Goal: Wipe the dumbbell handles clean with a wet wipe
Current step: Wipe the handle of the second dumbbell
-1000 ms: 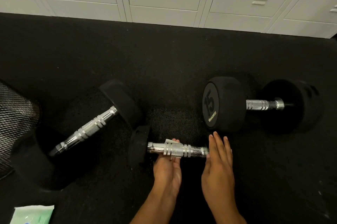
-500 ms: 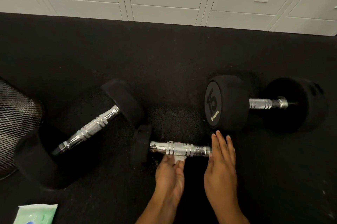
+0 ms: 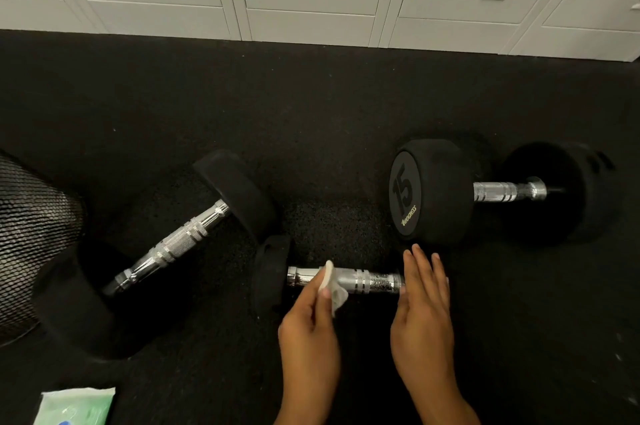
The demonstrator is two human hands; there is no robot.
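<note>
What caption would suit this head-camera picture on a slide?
Left hand presses a white wipe to the small dumbbell's chrome handle while the right hand steadies its other end.

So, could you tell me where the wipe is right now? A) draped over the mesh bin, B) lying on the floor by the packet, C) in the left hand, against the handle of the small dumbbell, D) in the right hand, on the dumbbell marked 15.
C: the left hand pinches the white wipe against the small dumbbell's handle, while the right hand lies flat and holds nothing.
</note>
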